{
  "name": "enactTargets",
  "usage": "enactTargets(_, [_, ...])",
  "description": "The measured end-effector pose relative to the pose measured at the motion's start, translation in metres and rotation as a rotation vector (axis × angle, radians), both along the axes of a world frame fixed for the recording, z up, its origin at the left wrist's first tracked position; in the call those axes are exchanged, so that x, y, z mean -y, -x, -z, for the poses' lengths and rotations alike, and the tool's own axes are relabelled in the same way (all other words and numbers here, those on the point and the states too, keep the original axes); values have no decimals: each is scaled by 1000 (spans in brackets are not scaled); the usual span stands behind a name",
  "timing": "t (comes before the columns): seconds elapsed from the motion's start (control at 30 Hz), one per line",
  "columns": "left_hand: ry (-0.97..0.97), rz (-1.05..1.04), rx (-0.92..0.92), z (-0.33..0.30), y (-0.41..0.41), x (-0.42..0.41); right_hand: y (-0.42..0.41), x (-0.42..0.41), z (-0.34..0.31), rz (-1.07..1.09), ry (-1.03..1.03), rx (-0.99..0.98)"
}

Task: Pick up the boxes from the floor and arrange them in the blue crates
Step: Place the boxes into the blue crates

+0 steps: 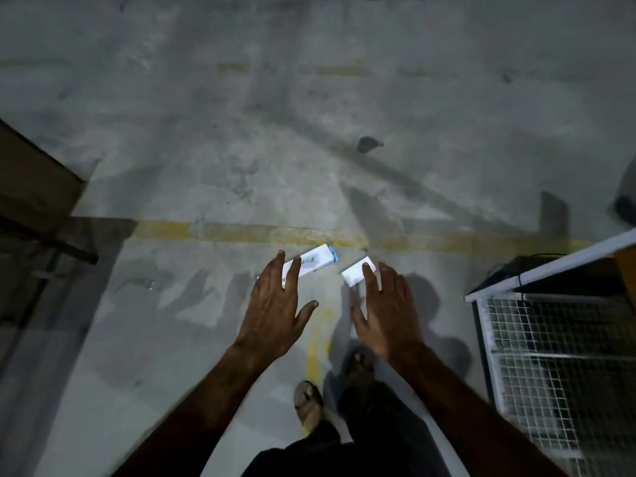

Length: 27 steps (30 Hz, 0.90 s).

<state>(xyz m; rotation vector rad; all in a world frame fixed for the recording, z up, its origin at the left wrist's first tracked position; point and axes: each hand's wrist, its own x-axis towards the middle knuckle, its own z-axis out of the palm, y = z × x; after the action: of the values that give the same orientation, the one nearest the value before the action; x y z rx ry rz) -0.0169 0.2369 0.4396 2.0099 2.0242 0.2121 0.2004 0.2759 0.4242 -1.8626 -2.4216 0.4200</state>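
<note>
One wide-angle head-worn view looks steeply down from standing height at the grey concrete floor [241, 166]; it faces forward; the wearer's own sandalled feet [308, 401] show near the bottom edge.

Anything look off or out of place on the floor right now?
Two small boxes lie loose and askew on the concrete: a longer white box with a blue end and a plain white box, angled differently near the yellow line. Both open hands, left and right, reach toward them. No spill or damage is visible.
</note>
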Motion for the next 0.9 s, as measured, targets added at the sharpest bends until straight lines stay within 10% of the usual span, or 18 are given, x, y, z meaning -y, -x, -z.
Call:
enactTargets(0.47, [137, -8, -31, 100, 17, -135, 17, -133, 124, 163, 164, -83])
enactTargets(0.9, [301, 56, -63, 449, 32, -251, 42, -221, 459, 470, 382, -98])
